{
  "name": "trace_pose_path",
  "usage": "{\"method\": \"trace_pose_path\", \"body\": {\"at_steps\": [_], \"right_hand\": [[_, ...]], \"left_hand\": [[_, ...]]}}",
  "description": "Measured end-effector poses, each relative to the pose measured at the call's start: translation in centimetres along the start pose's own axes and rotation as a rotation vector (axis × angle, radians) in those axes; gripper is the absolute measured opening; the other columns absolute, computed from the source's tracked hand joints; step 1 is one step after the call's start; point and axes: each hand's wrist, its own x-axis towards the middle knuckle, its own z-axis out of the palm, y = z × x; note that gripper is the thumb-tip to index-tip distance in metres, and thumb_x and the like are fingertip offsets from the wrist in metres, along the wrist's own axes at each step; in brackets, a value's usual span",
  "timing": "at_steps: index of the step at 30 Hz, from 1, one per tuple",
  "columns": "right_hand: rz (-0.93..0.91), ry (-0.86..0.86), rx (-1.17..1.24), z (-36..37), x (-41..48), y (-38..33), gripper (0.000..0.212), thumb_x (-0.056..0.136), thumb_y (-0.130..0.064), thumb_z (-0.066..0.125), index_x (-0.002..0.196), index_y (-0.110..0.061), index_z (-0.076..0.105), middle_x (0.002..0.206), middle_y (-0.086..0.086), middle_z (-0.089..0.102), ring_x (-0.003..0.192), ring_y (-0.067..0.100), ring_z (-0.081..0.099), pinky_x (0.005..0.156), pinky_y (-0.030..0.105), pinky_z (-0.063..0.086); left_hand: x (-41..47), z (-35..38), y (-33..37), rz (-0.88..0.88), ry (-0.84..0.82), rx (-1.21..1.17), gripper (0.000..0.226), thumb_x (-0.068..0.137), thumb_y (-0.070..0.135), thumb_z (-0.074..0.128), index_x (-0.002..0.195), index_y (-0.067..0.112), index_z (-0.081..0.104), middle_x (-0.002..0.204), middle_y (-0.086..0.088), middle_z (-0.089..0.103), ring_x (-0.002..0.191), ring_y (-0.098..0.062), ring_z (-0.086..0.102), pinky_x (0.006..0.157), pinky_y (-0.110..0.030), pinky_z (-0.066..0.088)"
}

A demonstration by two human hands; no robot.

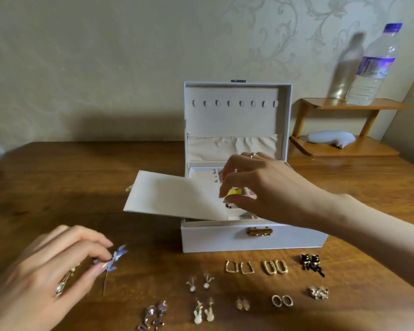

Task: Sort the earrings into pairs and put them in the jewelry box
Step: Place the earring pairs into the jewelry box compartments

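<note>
Right hand [261, 185] over the open box [249, 240], thumb and fingertips pinching a yellow earring [234, 192] above its compartments. Left hand [46, 271], front-left of the box, pinches a blue earring [117, 258]. Paired earrings [275, 267] lie in rows before the box.

Table [81, 182] left of the jewelry box [249, 240] lies open; earring pairs [256, 267] crowd its front — a cream flap [172, 197] overhangs leftward.

The left hand [46, 271] wears a gold-coloured ring [60, 287] on one finger and has long, glossy, pale nails [100, 268], while the right hand [261, 185] carries a gold-coloured band [253, 155] on one finger, and both forearms [368, 225] are bare.
</note>
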Motion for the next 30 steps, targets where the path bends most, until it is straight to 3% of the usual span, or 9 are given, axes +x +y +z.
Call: {"method": "trace_pose_path", "body": {"at_steps": [6, 10, 14, 18, 20, 24, 28, 30], "right_hand": [[-0.169, 0.028, 0.022, 0.9, 1.8, -6.2, 0.022, 0.087, -0.033, 0.055, 0.101, -0.022, 0.068, 0.106, 0.0, 0.064, 0.096, 0.02, 0.058, 0.078, 0.034, 0.047], [-0.299, -0.06, 0.066, 3.8, 3.0, -9.6, 0.034, 0.089, -0.029, 0.041, 0.11, -0.017, 0.064, 0.111, 0.003, 0.063, 0.098, 0.023, 0.06, 0.078, 0.038, 0.05], [-0.302, -0.151, 0.144, 7.4, 4.4, -11.5, 0.036, 0.089, -0.016, 0.056, 0.124, -0.009, 0.055, 0.122, 0.013, 0.058, 0.097, 0.032, 0.062, 0.068, 0.043, 0.056], [-0.267, -0.211, 0.119, 9.5, 5.9, -12.2, 0.054, 0.092, -0.005, 0.049, 0.143, -0.005, 0.032, 0.147, 0.019, 0.033, 0.128, 0.035, 0.043, 0.096, 0.042, 0.048], [-0.257, -0.21, 0.063, 10.0, 6.7, -12.3, 0.05, 0.092, -0.006, 0.047, 0.141, -0.005, 0.035, 0.141, 0.019, 0.038, 0.121, 0.034, 0.048, 0.091, 0.039, 0.05], [-0.308, -0.19, -0.027, 10.3, 7.1, -12.2, 0.027, 0.088, -0.007, 0.054, 0.115, -0.004, 0.055, 0.107, 0.013, 0.056, 0.086, 0.028, 0.058, 0.06, 0.032, 0.044], [-0.308, -0.165, -0.026, 10.3, 6.9, -12.1, 0.019, 0.081, -0.007, 0.065, 0.099, -0.004, 0.06, 0.091, 0.013, 0.06, 0.072, 0.026, 0.059, 0.052, 0.029, 0.038], [-0.301, -0.11, -0.046, 10.4, 6.7, -12.0, 0.018, 0.08, -0.011, 0.066, 0.097, -0.006, 0.062, 0.088, 0.011, 0.062, 0.073, 0.024, 0.06, 0.055, 0.029, 0.044]], "left_hand": [[1.3, -0.9, 2.0, -0.059, -0.03, 0.1, 0.01, 0.079, 0.045, 0.053, 0.088, 0.04, 0.056, 0.093, 0.025, 0.053, 0.091, 0.001, 0.052, 0.074, -0.024, 0.04], [1.3, -0.5, 0.7, -0.179, -0.088, 0.229, 0.031, 0.067, 0.037, 0.075, 0.094, 0.034, 0.06, 0.097, 0.019, 0.054, 0.09, -0.005, 0.053, 0.072, -0.027, 0.039], [1.3, -0.3, -0.6, -0.228, -0.112, 0.309, 0.033, 0.07, 0.034, 0.075, 0.101, 0.032, 0.065, 0.103, 0.016, 0.055, 0.098, -0.012, 0.053, 0.078, -0.031, 0.036], [1.8, 0.0, -1.9, -0.24, -0.153, 0.282, 0.03, 0.082, 0.037, 0.063, 0.112, 0.038, 0.059, 0.109, 0.023, 0.049, 0.107, -0.005, 0.042, 0.085, -0.027, 0.025], [2.0, 0.0, -2.1, -0.189, -0.157, 0.286, 0.025, 0.077, 0.034, 0.069, 0.102, 0.035, 0.063, 0.1, 0.023, 0.053, 0.099, -0.008, 0.046, 0.082, -0.03, 0.025], [2.0, 0.0, -2.6, -0.135, -0.163, 0.336, 0.027, 0.065, 0.022, 0.082, 0.078, 0.032, 0.061, 0.083, 0.021, 0.054, 0.085, -0.004, 0.043, 0.077, -0.034, 0.028], [1.8, -0.1, -2.7, -0.114, -0.167, 0.342, 0.033, 0.065, 0.024, 0.082, 0.076, 0.034, 0.053, 0.084, 0.021, 0.051, 0.084, -0.003, 0.041, 0.077, -0.032, 0.025], [1.7, -0.3, -2.3, -0.087, -0.16, 0.353, 0.033, 0.066, 0.023, 0.081, 0.077, 0.034, 0.052, 0.091, 0.02, 0.053, 0.089, -0.005, 0.043, 0.08, -0.031, 0.025]]}}
